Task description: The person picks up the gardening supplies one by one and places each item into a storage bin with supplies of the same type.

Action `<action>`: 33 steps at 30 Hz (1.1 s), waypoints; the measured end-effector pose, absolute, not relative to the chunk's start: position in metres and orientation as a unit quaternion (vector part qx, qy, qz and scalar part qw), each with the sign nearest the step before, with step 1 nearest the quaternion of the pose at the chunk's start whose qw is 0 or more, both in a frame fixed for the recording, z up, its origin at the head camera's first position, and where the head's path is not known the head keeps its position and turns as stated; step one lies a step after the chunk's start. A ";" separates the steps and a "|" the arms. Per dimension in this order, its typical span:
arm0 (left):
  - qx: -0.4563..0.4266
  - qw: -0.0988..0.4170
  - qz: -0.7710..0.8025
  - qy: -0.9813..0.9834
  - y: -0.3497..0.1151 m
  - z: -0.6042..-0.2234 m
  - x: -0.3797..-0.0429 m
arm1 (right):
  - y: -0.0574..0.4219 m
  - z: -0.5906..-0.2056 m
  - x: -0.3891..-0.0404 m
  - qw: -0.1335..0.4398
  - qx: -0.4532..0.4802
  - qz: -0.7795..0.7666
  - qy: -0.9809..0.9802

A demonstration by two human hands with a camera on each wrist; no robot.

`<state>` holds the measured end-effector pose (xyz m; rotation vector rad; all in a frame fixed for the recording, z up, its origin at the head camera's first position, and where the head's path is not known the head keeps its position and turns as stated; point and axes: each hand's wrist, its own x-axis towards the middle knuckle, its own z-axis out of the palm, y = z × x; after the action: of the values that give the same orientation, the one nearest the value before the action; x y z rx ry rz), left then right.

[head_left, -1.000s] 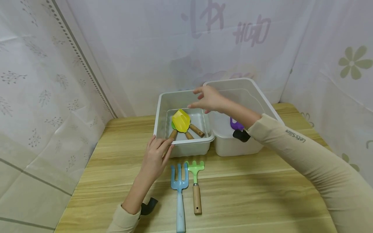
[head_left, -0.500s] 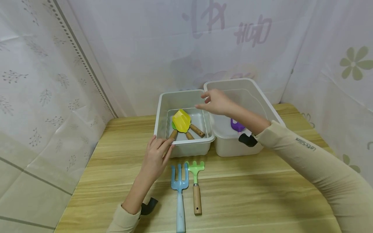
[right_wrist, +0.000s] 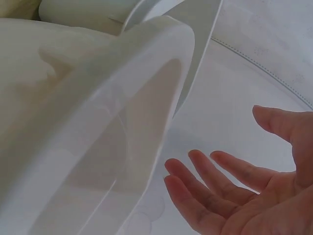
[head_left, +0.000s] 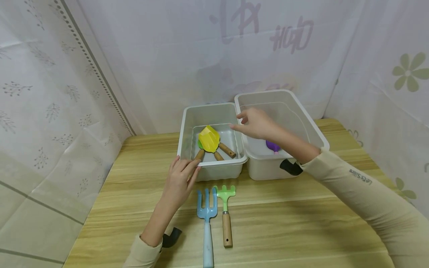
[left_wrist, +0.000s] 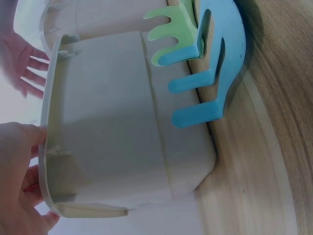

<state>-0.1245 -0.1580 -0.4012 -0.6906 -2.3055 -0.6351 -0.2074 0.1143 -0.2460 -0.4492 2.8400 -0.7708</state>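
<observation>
My left hand grips the front left rim of the left white plastic bin, its fingers over the edge. Inside that bin lie yellow trowels with wooden handles and a bit of something green under them. My right hand hangs empty over the right white bin, near the rims where the bins meet. In the right wrist view its fingers are spread and loosely bent, apart from the rim. A purple tool sits in the right bin, partly hidden by my forearm.
A blue hand fork and a small green rake with a wooden handle lie side by side on the wooden table, in front of the left bin. Printed curtains hang behind the bins and at both sides.
My right hand has drifted rightward and slightly down, from above the left bin to the right bin's left side. My left hand and the tools have stayed put.
</observation>
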 end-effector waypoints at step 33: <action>-0.263 0.319 -0.242 -0.878 -0.159 -0.401 -0.125 | 0.134 -0.260 -0.182 -0.010 -0.198 -0.231 0.953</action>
<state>-0.1249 -0.1588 -0.4013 -0.6909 -2.3092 -0.6369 -0.1824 0.1342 -0.2600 -0.6255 3.0124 -0.7308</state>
